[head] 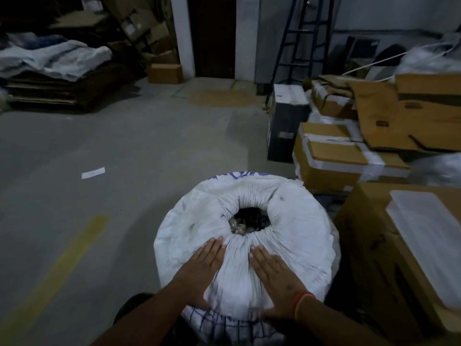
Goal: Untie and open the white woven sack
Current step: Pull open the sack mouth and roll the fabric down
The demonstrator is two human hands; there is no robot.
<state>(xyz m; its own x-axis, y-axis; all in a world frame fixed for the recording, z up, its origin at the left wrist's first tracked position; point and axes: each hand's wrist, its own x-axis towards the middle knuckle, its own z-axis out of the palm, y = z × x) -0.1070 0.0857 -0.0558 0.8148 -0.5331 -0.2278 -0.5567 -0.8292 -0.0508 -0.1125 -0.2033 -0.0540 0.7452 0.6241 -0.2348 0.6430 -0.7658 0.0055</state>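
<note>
Two hands lie flat, fingers straight, side by side on the near top of a full sack (294,228) that stands on the floor (124,151). The left hand (202,268) and right hand (272,278) rest on either side of a ridge of gathered fabric. Just beyond the fingertips is the sack's puckered mouth (249,221), partly open. Right of the hands, boxes (331,161) stand stacked beside the sack. Far beyond them stand a ladder (299,38) and a doorway (212,36). Far left, flattened cardboard (50,88) is piled.
</note>
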